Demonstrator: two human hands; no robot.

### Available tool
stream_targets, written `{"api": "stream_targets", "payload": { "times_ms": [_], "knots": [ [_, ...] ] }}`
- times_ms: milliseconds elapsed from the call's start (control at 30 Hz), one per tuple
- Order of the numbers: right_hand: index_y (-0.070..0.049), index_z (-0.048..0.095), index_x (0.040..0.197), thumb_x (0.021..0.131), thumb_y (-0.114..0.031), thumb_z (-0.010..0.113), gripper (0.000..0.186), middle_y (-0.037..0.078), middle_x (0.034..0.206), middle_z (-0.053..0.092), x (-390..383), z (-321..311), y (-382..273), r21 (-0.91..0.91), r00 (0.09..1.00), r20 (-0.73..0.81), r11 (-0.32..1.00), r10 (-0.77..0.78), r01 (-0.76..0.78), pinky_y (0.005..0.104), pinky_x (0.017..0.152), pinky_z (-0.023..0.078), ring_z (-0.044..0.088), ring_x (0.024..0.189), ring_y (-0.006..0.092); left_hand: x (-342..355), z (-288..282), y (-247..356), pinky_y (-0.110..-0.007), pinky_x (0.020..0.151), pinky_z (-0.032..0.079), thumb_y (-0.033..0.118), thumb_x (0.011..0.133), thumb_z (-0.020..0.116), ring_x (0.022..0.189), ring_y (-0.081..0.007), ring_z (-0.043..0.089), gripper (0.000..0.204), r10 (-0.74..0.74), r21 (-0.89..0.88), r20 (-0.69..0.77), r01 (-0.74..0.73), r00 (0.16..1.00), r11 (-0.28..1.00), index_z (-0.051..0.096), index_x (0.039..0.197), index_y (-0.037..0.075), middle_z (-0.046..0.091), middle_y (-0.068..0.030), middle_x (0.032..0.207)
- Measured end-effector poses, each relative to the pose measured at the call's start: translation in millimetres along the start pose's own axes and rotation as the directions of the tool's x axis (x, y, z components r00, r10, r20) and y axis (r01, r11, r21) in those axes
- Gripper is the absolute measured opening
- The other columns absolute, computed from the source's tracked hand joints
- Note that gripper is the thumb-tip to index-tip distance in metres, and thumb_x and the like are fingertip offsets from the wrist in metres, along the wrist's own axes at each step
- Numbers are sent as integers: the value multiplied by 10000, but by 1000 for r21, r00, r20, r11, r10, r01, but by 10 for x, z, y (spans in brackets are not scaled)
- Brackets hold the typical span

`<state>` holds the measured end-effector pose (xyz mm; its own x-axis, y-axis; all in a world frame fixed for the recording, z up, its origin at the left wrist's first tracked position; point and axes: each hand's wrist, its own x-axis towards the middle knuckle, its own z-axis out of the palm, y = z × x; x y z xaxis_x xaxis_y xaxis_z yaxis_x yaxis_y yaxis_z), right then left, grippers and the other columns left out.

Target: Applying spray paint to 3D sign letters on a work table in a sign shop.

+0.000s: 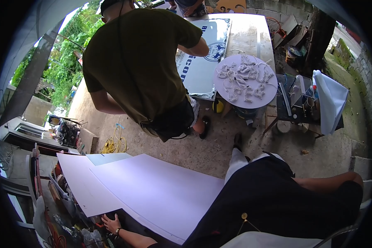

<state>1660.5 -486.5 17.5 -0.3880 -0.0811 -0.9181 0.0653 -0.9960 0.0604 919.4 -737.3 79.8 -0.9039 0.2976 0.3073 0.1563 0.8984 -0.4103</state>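
- The left hand [110, 223] is resting with fingers spread at the lower edge of the big white sheets [153, 190], touching, not pinching.
- The right hand is lying hidden behind the dark apron [273, 202]; I cannot tell its grip.
- Two white sheets are lying overlapped, uncut as far as I can judge.
- One round table [273, 93] is carrying many cut white letters [244, 78], suggesting lettering is mostly done.
- One co-worker [136, 58] is bending over a sign panel [202, 70].

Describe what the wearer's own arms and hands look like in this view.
Only the left hand shows clearly: bare, with no glove, a dark band on the wrist and a bare forearm running to the lower edge. A bare arm bends at the right over dark clothing; its hand is out of view.
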Motion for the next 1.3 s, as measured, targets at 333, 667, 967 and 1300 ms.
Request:
{"api": "stream_targets", "payload": {
  "times_ms": [333, 667, 967, 1300],
  "knots": [
    [33, 386, 1130, 788, -353, 515, 531, 160, 1104, 477, -68, 54, 41, 40, 1000, 4, 999, 29, -30, 334, 837, 413, 512, 931, 209, -9, -13, 14, -417, 872, 350, 493, 681, 550, 1106, -296, 365, 671, 11, 8, 7, -11, 1000, 1000, 300, 1237, 213, 289, -74, 1291],
    [29, 395, 1122, 787, -364, 519, 531, 154, 1107, 476, -180, 162, -19, 28, 995, -94, 999, 32, -30, 326, 852, 407, 510, 940, 203, 14, 34, -14, -428, 866, 350, 500, 678, 545, 1098, -297, 376, 674, 36, 5, -27, -36, 999, 999, 301, 1236, 210, 294, -70, 1288],
    [25, 400, 1119, 788, -364, 519, 525, 150, 1110, 477, -138, 120, -71, 14, 996, -36, 997, 79, -78, 322, 857, 405, 510, 941, 198, 17, 44, -6, -425, 868, 351, 499, 683, 537, 1101, -290, 373, 661, 40, 2, -9, -40, 999, 999, 306, 1227, 202, 291, -67, 1285],
    [24, 402, 1117, 790, -360, 518, 518, 148, 1110, 477, -142, 159, -118, 18, 994, -15, 994, 105, -105, 320, 856, 406, 511, 941, 196, 23, 70, 8, -418, 861, 358, 496, 686, 536, 1097, -282, 377, 646, 50, 38, -28, -49, 998, 998, 323, 1217, 195, 301, -65, 1276]
  ]
}}
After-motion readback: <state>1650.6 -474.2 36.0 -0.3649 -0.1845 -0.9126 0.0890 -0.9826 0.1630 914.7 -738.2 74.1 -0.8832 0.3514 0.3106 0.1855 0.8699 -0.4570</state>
